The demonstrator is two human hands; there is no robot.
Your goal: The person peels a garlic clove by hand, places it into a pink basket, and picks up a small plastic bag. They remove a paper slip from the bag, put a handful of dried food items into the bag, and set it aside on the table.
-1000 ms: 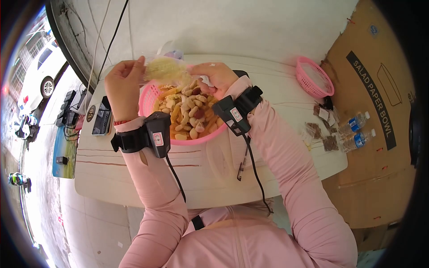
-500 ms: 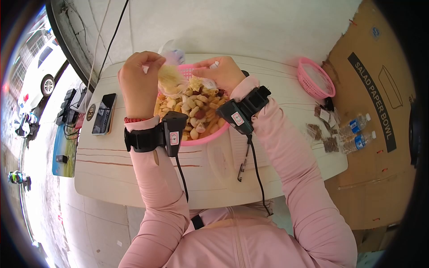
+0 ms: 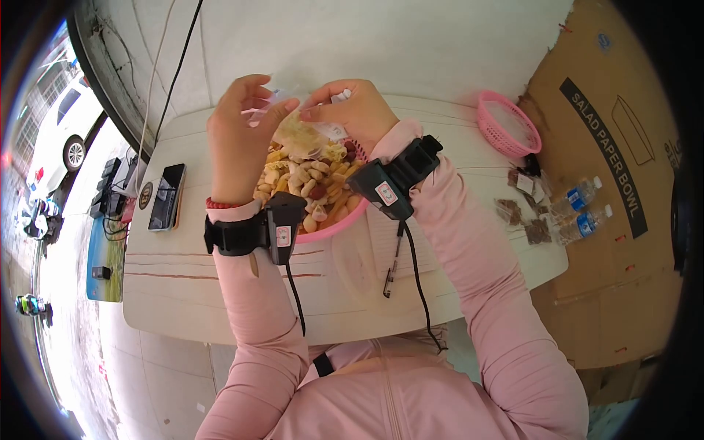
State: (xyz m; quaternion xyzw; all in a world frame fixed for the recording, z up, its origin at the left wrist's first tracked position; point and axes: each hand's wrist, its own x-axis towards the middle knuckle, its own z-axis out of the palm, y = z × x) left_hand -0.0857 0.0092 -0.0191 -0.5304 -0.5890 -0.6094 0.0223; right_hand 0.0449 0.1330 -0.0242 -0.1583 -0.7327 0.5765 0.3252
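My right hand pinches the top of a small clear plastic bag with pale yellowish contents, over a pink basket. A white paper bit shows at its fingers. My left hand is beside the bag, fingers apart and thumb stretched toward the right fingertips. Clear film overlaps its fingers in this view. The basket holds a heap of peanuts in shells, sticks and other snacks; my left wrist partly hides it.
On the table are a phone, a pen, a sheet of paper, another pink basket, small packets and two water bottles. A large cardboard box stands at right, a wall behind.
The bag has shifted right and down, out of my left fingers to my right hand. My left fingers have spread apart.
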